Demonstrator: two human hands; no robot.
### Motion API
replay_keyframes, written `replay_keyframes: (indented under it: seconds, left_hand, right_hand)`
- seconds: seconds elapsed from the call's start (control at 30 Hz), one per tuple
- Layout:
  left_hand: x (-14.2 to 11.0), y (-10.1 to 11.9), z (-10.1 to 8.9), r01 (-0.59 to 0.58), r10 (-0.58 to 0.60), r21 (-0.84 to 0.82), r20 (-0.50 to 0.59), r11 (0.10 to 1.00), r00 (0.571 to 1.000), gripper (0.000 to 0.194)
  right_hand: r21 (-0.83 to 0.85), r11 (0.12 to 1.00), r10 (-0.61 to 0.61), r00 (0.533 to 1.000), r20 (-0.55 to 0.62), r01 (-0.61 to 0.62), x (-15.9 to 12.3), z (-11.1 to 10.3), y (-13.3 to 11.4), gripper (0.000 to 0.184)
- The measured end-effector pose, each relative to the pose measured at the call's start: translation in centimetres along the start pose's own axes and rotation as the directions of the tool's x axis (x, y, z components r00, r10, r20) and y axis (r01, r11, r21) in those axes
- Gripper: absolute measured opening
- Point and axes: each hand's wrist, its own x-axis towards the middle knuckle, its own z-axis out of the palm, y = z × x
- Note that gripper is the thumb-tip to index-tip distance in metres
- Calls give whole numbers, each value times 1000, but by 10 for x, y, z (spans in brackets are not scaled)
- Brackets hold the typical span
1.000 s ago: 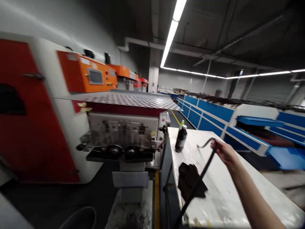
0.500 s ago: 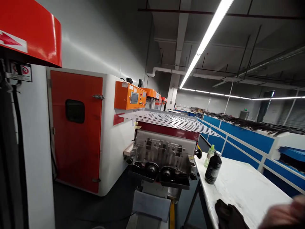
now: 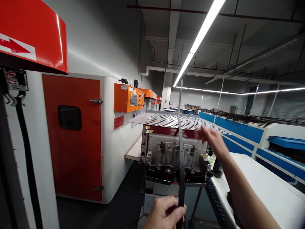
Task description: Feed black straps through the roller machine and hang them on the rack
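My left hand (image 3: 165,213) is low in the middle, closed on a long dark strip (image 3: 180,140) that stands nearly upright in front of me, its top reaching toward the ceiling light. My right hand (image 3: 211,138) is raised to the right of the strip at mid height, blurred by motion; its fingers reach toward the strip and I cannot see whether they touch it. Behind both hands stands a machine (image 3: 172,156) with rollers and a perforated metal top plate (image 3: 171,121).
A white worktable (image 3: 264,187) with a dark bottle (image 3: 217,167) stands at the right. A white cabinet with a red door (image 3: 71,136) and an orange control box (image 3: 128,98) lines the left wall. Blue racks (image 3: 240,132) run along the right. A red machine cover (image 3: 28,35) hangs at upper left.
My view has swung left and steadied on the machine. My left hand has come into view gripping the strip upright, and my right hand has risen from the table toward it.
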Motion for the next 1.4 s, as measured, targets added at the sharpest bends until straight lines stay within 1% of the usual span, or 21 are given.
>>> replay_keyframes:
  seconds: [0.03, 0.07, 0.1, 0.13, 0.17, 0.2, 0.27, 0.33, 0.4, 0.43, 0.5, 0.57, 0.6, 0.67, 0.73, 0.83, 0.93, 1.03, 1.1, 1.23, 1.4]
  left_hand:
    - [9, 5, -2, -17, 18, -33, 20, 999, 1000, 38]
    - [16, 8, -5, -30, 31, -46, 27, 998, 999, 37]
    - [21, 9, -7, -37, 38, -34, 25, 999, 999, 36]
    - [25, 9, -10, -42, 42, -8, 32, 999, 999, 36]
    - [29, 9, -14, -44, 43, 19, 51, 999, 998, 39]
    - [33, 10, -18, -47, 44, 42, 70, 998, 997, 44]
    - [45, 22, -30, -49, 45, 54, 69, 997, 997, 57]
    - [66, 50, -45, -67, 66, 14, 58, 998, 996, 59]
    - [93, 94, -60, -123, 128, -62, 94, 990, 987, 46]
    - [107, 120, -67, -172, 185, -106, 122, 979, 975, 37]
    - [133, 174, -81, -282, 304, -150, 151, 948, 941, 22]
    - [154, 222, -92, -392, 410, -132, 157, 910, 899, 18]
    - [162, 242, -96, -441, 453, -110, 158, 891, 877, 17]
    - [174, 271, -101, -524, 526, -53, 132, 850, 840, 16]
    - [178, 286, -102, -574, 572, 2, 90, 819, 815, 15]
    - [176, 283, -99, -597, 596, 65, 34, 800, 802, 14]
    - [169, 264, -93, -611, 616, 116, -4, 783, 788, 15]
    - [165, 243, -89, -620, 631, 158, -28, 768, 775, 14]
    - [164, 230, -88, -609, 625, 184, -37, 771, 780, 13]
    - [166, 210, -91, -585, 604, 203, -37, 785, 796, 15]
    - [165, 198, -96, -588, 605, 195, -34, 785, 796, 15]
  right_hand:
    - [39, 990, 126, 980, 153, -134, -37, 13, 11, 55]
    - [79, 966, 213, 934, 287, -245, -71, 28, 21, 54]
    - [115, 945, 247, 897, 365, -307, -100, 42, 29, 49]
    - [145, 933, 244, 876, 415, -329, -122, 55, 34, 45]
    - [182, 920, 240, 868, 436, -346, -137, 67, 38, 42]
    - [210, 912, 234, 867, 440, -353, -147, 75, 41, 41]
    - [232, 899, 240, 861, 449, -371, -152, 84, 43, 40]
    - [197, 900, 253, 834, 490, -388, -146, 82, 40, 38]
    - [140, 922, 235, 807, 541, -362, -131, 74, 31, 36]
    - [117, 939, 210, 809, 549, -323, -121, 69, 24, 36]
    - [79, 980, 116, 849, 516, -182, -94, 56, 7, 35]
    - [23, 999, -38, 898, 437, 31, -60, 43, -12, 33]
    - [-20, 990, -122, 911, 393, 142, -43, 38, -19, 32]
    - [-108, 943, -266, 907, 326, 315, -12, 32, -27, 31]
    - [-167, 900, -348, 895, 279, 402, 11, 33, -24, 31]
    - [-158, 898, -359, 892, 274, 410, 27, 41, -7, 31]
    - [-71, 933, -313, 894, 321, 352, 27, 51, 7, 29]
    - [-9, 946, -302, 894, 331, 323, 23, 59, 10, 27]
    - [8, 950, -297, 896, 330, 312, 21, 63, 10, 26]
    - [12, 962, -259, 890, 377, 274, 18, 71, 15, 25]
    - [-33, 959, -248, 885, 394, 283, 14, 71, 22, 25]
